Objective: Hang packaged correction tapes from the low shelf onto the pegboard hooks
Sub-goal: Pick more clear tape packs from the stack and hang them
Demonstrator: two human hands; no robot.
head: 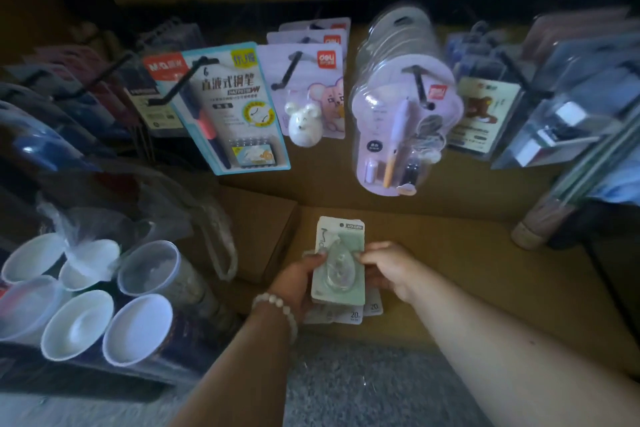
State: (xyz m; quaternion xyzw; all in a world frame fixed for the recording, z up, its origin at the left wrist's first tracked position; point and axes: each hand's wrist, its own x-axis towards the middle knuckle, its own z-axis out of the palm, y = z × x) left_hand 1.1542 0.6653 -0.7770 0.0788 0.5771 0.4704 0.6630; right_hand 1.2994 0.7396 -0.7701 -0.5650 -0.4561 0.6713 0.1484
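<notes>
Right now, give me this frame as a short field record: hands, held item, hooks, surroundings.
left hand: grips the left edge of the pale green carded correction tape pack
right hand: holds the same pack's right edge
held pack: upright, hang hole at top, not yet on a hook
spare packs: white carded packs stacked beneath it, on the brown cardboard surface
pegboard hooks: black metal hooks above, already carrying pen and mouse-shaped blister packs
left side: white-lidded clear tubs
</notes>
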